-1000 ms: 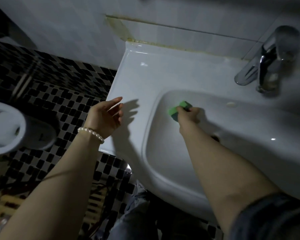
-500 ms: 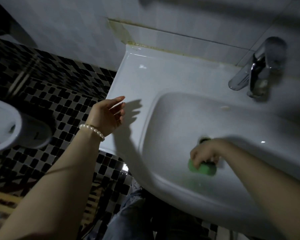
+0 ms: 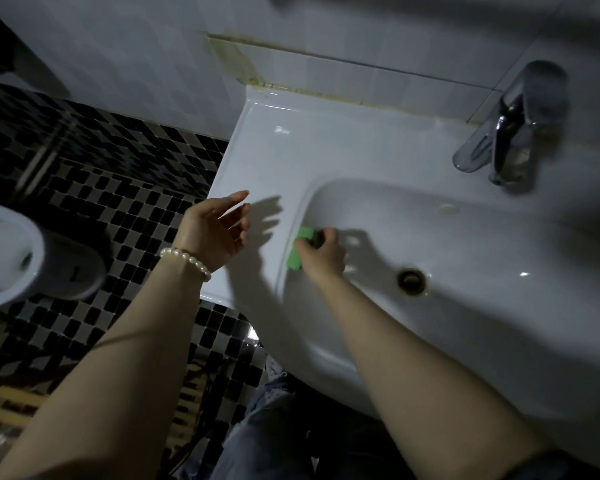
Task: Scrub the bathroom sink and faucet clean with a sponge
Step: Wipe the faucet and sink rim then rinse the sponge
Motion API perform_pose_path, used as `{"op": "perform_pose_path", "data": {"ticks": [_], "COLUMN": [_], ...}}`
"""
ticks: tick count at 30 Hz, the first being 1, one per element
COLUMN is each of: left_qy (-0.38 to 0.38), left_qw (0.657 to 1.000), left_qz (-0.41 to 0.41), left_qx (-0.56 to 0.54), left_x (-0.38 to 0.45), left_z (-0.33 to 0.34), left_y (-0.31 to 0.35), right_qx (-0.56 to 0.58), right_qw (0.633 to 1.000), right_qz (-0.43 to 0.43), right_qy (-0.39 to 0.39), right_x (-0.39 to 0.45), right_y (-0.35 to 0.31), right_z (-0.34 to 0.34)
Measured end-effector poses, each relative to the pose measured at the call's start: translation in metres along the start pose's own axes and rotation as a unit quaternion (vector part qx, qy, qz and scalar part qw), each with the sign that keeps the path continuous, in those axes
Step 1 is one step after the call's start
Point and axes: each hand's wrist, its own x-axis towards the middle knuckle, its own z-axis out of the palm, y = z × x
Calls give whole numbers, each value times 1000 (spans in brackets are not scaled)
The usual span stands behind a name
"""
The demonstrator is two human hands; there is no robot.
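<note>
A white ceramic sink (image 3: 326, 157) fills the right of the view, with a round drain (image 3: 411, 278) in its bowl. The chrome faucet (image 3: 506, 133) stands at the back right. My right hand (image 3: 323, 252) grips a green sponge (image 3: 298, 249) and holds it against the bowl's left inner wall, just below the rim. My left hand (image 3: 215, 230) hovers above the sink's left edge, fingers relaxed and spread, holding nothing. A pearl bracelet sits on that wrist.
A white toilet (image 3: 11, 254) stands at the left on the black-and-white mosaic floor (image 3: 118, 202). Pale wall tiles (image 3: 153, 57) rise behind the sink, with a stained seam along its back edge. My legs in jeans (image 3: 267, 427) are below the sink's front.
My right hand has swept the sponge from the bowl's front, near the drain, up to its left wall. The left hand stays hovering in about the same spot.
</note>
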Motion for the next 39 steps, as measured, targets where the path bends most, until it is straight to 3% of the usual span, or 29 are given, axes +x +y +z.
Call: {"op": "perform_pose_path", "data": {"ticks": [3,6,8,12,16,20,22,26,28,31,35,39], "left_qy": [-19,-47,-65,-84,-88,-101,-104,-106,-108,-108,-103,-107], "left_qw": [1000,997,995,990,984,977,976,974,974,975,976,976], "left_qz": [-16,-37,-49,-77,-110,-119,-122,-132,-136,-136,-140,-141], "left_qx": [14,41,61,87,114,143,149,149,149,142,130,126], "left_x": [1,3,4,8,12,14,15,19,21,25,30,30], "left_z": [14,32,44,65,88,111,119,128,128,126,125,128], "left_y": [-9,-20,-29,-47,-65,-81,-88,-97,-101,-107,-115,-120], "right_qx": [-118,-257,-315,-368,-466,-681,-735,-732,-702,-706,-713,-707], "right_qw": [979,920,888,861,823,693,654,615,615,568,544,624], "right_qz": [-80,-78,-73,-58,-20,-70,-103,-284,-342,-396,-428,-327], "right_qy": [-146,-286,-326,-347,-325,-226,-146,73,108,148,110,-57], "right_x": [-34,-61,-67,-66,-55,-37,-24,9,27,50,65,59], "right_y": [23,49,64,98,139,156,144,103,94,102,127,149], "right_z": [-10,-35,-64,-144,-236,-314,-332,-343,-349,-352,-340,-307]}}
